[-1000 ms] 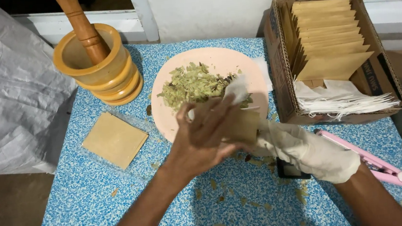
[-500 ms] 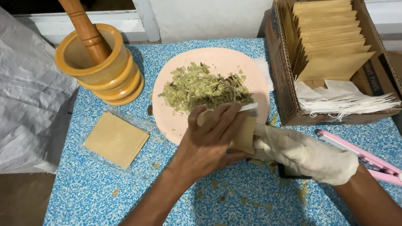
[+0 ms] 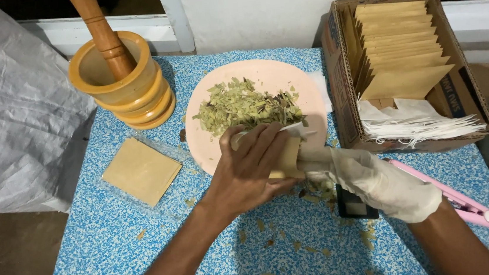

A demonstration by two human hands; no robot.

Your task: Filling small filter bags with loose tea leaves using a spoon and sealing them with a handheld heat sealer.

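Note:
My bare left hand [image 3: 246,170] grips a small tan paper pouch [image 3: 289,156] with a white filter bag poking out of its top, right at the near rim of a pink plate [image 3: 210,146]. My right hand [image 3: 372,180], in a white glove, holds the same pouch from the right side. On the plate lies a heap of crushed dried green leaves [image 3: 244,105], just beyond my fingers.
A wooden mortar with pestle [image 3: 121,77] stands back left. A tan pouch in clear wrap [image 3: 140,171] lies left. A cardboard box [image 3: 343,87] of tan pouches and white bags sits right. A pink sealing tool [image 3: 456,198] and small dark device [image 3: 354,207] lie near my right hand. Leaf crumbs dot the blue table.
The white filter bag that stuck up above the pouch has gone down into it. Both hands have stayed at the plate's near rim, shifting slightly.

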